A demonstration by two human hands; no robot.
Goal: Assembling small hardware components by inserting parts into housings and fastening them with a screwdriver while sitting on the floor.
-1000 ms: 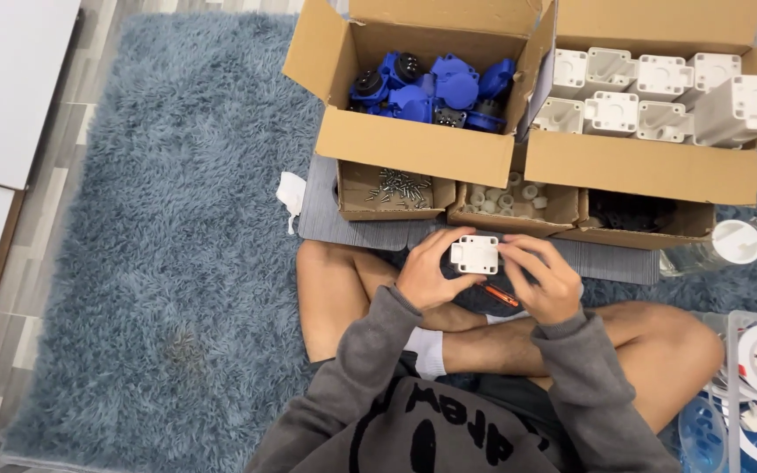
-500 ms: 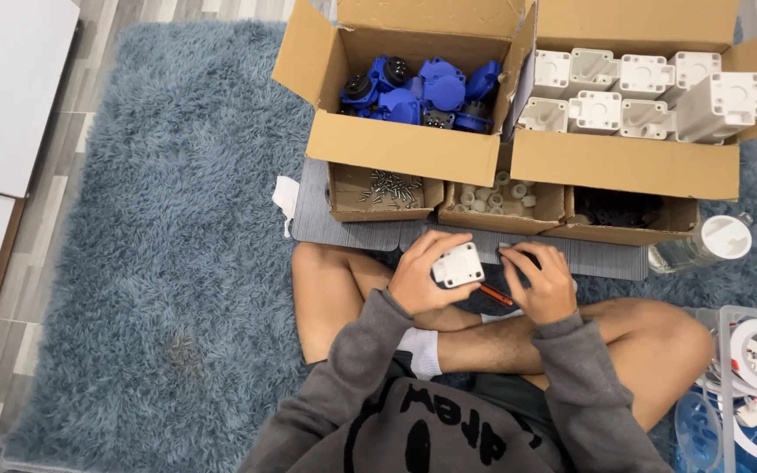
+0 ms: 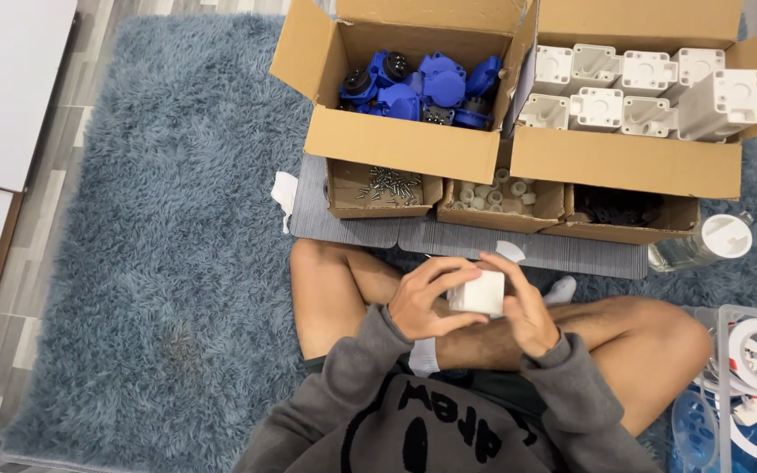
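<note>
White plastic housing (image 3: 478, 292) sits gripped between both hands above the crossed legs: left hand (image 3: 422, 302) curls fingers over its left side, right hand (image 3: 523, 308) closes on the right (parts boxes lie farther off).

The small block (image 3: 480, 292) held between the hands was plain white. Beyond it, the left cardboard box (image 3: 400, 144) was brown and held bright blue parts with black centres (image 3: 422, 88); the box to its right (image 3: 628, 162) held white moulded pieces (image 3: 624, 92). Nearer the block, three low brown trays carried silver screws (image 3: 385, 183), off-white rings (image 3: 492, 193) and black bits (image 3: 619, 208). Under them lay a grey ribbed mat (image 3: 484, 238) on a shaggy blue-grey rug (image 3: 159, 236). The sleeves (image 3: 357, 385) were charcoal grey.
</note>
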